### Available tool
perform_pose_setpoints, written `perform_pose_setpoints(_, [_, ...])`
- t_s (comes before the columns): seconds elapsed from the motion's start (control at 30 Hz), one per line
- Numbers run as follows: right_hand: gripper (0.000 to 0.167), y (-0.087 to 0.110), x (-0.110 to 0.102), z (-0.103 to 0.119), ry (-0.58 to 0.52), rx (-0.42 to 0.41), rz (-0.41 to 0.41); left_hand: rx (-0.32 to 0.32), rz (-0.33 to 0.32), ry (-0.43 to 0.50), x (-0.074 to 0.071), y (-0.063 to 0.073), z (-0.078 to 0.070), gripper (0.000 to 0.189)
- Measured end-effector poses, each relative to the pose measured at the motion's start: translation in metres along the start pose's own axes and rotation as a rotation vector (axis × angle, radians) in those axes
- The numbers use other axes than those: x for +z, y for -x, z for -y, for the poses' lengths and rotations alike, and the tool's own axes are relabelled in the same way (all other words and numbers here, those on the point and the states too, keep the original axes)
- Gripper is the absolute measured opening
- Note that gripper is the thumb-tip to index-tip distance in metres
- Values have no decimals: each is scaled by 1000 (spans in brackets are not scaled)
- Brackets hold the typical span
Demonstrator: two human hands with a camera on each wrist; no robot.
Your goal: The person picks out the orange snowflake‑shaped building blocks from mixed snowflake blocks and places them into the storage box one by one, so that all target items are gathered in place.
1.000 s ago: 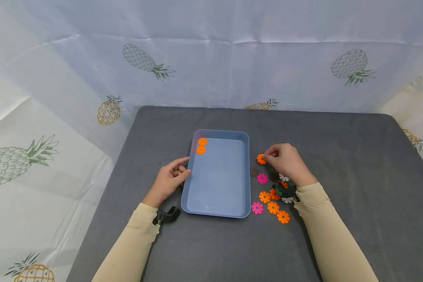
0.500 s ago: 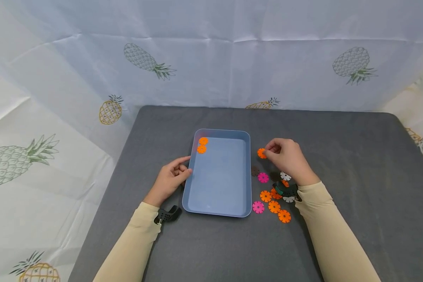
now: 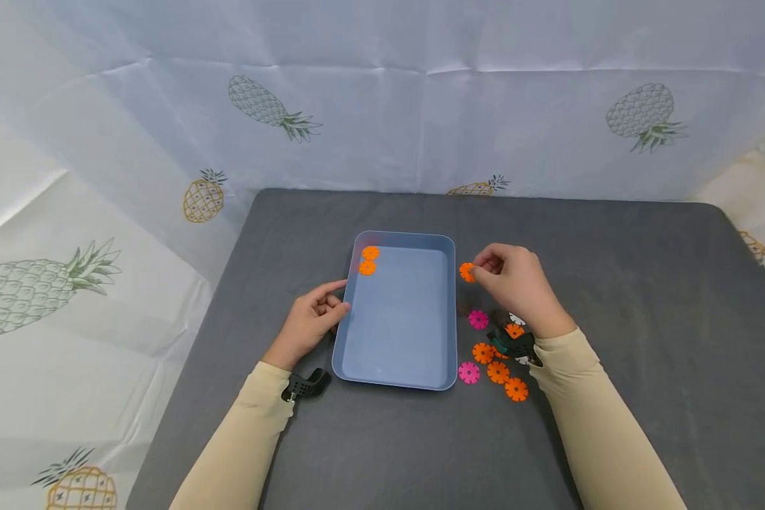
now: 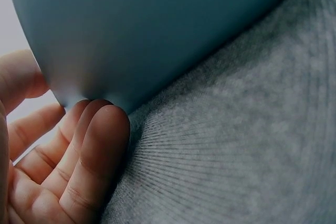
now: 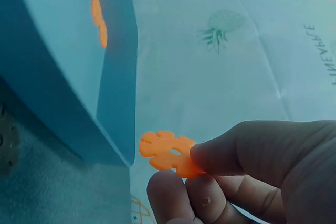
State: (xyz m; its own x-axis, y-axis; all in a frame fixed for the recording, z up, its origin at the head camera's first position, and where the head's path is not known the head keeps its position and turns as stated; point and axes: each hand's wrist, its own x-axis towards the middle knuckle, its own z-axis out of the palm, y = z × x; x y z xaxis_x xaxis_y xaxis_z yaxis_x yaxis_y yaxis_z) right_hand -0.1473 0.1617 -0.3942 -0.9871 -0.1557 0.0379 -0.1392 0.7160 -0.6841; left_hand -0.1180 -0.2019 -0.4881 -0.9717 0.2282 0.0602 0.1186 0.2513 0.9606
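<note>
Orange disc (image 5: 166, 146) between right fingers (image 5: 169, 195)

Tray (image 3: 395, 319) on table (image 3: 631, 297), two discs (image 3: 367, 268) in far-left corner, other discs (image 3: 498, 372) to its right

Looks forward-down from the head, well back; from the left wrist, closely at the left of the tray (image 4: 142, 35); from the right, toward the far cloth (image 5: 199, 77), sharing two orange discs (image 3: 367, 268) with the head.
</note>
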Motion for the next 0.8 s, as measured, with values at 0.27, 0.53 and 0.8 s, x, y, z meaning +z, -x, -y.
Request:
perform_pose_setpoints(0.27, [9, -8, 7, 11, -38, -8, 25, -13, -39, -1, -3, 3, 3, 48])
perform_pose_setpoints(0.53, [10, -14, 14, 14, -55, 24, 20, -4, -26, 5, -1, 0, 0, 48])
perform_pose_setpoints(0.8, [9, -20, 24, 20, -91, 58, 35, 2, -11, 18, 1, -1, -2, 48])
